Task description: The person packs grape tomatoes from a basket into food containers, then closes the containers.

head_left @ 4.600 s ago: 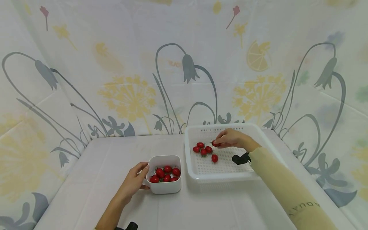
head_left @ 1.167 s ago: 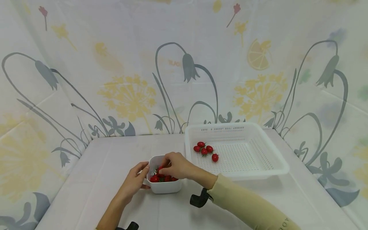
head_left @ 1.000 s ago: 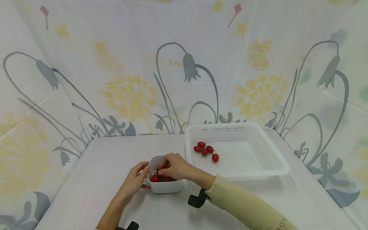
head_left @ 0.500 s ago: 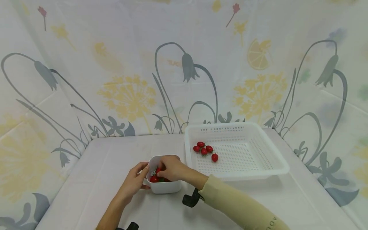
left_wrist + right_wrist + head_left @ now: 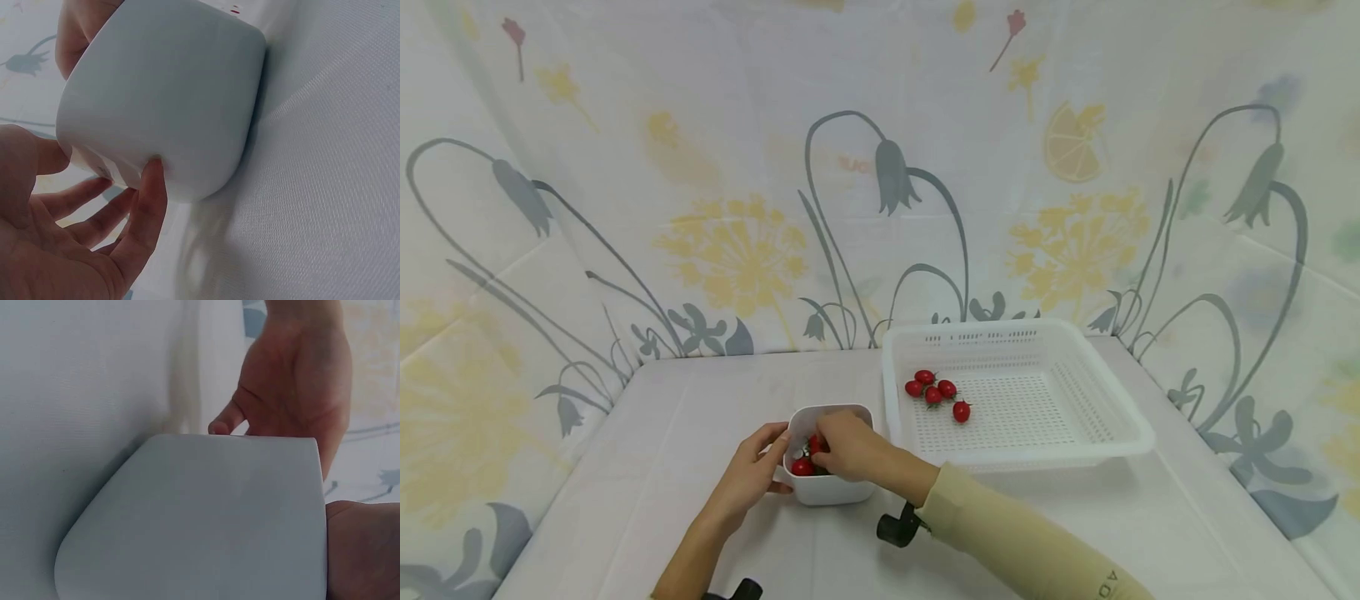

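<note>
1. Flower-printed cloth covers the worktop [image 5: 647, 467] and hangs as the backdrop.
2. Your left hand [image 5: 747, 473] steadies the small white bowl [image 5: 842, 490], thumb and fingers resting straight against its left wall.
3. Your right hand [image 5: 850, 446] reaches into the bowl, fingers curled over the tomatoes [image 5: 802, 466]; whether they grip one cannot be told.
4. Five tomatoes lie in the white basket [image 5: 1120, 433], just right of the bowl.
</note>
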A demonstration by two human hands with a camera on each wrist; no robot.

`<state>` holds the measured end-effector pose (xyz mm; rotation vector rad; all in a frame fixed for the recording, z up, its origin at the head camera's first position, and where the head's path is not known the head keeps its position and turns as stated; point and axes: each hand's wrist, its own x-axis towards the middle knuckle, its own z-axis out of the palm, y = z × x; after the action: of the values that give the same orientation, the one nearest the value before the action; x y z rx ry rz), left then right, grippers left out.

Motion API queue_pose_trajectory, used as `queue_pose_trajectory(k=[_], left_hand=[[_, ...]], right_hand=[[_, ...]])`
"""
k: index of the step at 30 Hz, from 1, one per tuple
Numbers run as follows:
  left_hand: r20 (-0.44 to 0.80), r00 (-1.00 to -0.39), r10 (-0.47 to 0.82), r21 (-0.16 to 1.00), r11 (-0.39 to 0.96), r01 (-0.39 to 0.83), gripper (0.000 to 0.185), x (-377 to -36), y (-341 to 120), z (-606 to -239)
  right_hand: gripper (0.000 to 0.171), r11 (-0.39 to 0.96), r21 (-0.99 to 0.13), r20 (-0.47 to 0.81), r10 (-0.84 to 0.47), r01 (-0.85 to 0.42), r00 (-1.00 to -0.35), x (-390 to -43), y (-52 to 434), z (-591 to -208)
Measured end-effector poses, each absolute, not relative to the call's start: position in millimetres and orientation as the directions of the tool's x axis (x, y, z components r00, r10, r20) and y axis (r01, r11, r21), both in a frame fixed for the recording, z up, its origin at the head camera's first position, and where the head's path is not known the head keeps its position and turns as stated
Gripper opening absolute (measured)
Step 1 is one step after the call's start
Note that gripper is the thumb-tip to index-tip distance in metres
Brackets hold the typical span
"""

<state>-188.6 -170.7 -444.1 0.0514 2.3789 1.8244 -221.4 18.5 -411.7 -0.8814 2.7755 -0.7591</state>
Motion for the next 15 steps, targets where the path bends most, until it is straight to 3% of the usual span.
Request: queue_pose_trajectory(k=[15], left_hand=[[-0.095,-0.989,0.117,0.963,0.264,-0.061,0.039,-188.1,-169.6,-443.5]], right_hand=[[0.02,0.695,-0.441,0.102,-0.59,-0.567,-0.801,-220.2,21.1,-419.4]])
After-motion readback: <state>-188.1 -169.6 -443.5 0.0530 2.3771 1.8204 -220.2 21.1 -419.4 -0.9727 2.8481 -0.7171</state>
